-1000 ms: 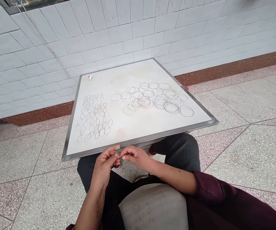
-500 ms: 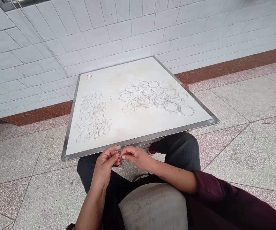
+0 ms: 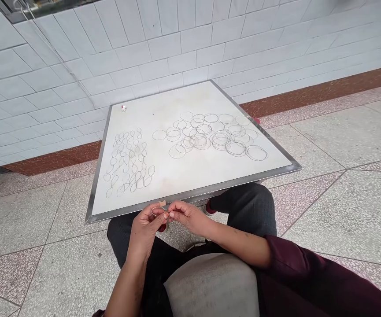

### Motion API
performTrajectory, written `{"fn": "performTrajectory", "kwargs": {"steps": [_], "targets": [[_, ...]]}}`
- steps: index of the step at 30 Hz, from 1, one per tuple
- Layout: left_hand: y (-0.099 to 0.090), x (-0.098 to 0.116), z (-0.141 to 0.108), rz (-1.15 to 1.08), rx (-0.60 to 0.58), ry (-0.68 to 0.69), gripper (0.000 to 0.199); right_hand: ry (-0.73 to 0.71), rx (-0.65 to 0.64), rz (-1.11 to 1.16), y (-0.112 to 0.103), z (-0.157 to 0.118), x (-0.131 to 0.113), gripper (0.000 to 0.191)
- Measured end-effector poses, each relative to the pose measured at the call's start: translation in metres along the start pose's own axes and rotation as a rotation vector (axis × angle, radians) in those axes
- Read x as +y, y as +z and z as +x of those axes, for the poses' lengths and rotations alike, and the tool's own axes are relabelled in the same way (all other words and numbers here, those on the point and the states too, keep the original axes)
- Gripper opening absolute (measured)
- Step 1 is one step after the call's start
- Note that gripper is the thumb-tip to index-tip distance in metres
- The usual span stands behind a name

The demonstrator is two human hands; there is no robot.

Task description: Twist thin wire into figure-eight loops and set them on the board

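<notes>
White rectangular wall tiles (image 3: 177, 48) fill the top of the frame above a reddish-brown skirting band (image 3: 322, 94). Speckled terrazzo floor slabs (image 3: 352, 132) spread below, and a steel-edged white counter (image 3: 193, 194) stands near the wall at centre.

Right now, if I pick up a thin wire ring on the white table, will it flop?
Probably not very floppy: the ring keeps a neat round shape lying on the table with nothing holding it. It looks very thin, so it is likely light and may bend if squeezed. Lying flat, it probably won't roll away.
</notes>
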State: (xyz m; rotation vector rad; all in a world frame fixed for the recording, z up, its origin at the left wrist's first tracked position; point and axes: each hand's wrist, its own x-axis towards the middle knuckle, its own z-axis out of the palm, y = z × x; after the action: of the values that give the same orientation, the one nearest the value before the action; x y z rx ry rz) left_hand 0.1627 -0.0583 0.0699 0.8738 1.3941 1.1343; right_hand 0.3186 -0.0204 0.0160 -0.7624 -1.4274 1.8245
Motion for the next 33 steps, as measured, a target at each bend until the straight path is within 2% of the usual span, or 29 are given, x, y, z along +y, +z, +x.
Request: {"fn": "performTrajectory", "kwargs": {"steps": [7,14,20,25,33], "targets": [[0.002,0.003,-0.008,0.042,0.030,0.034,0.036,0.001,0.007,-0.045,0.001,-0.005,-0.003,0.025],[-0.001,-0.008,-0.003,0.050,0.065,0.078,0.039,-0.018,0.034,-0.122,0.003,-0.005,-0.003,0.021],[-0.003,-0.011,-0.002,0.067,0.068,0.039,0.044,-0.010,0.061,-0.165,0.005,-0.006,-0.005,0.023],[-0.002,-0.010,-0.002,0.061,0.040,0.059,0.045,0.052,0.055,-0.091,0.004,-0.005,0.000,0.027],[-0.006,-0.014,0.003,0.055,-0.023,0.053,0.045,0.149,0.004,0.165,0.002,-0.002,0.008,0.038]]}}
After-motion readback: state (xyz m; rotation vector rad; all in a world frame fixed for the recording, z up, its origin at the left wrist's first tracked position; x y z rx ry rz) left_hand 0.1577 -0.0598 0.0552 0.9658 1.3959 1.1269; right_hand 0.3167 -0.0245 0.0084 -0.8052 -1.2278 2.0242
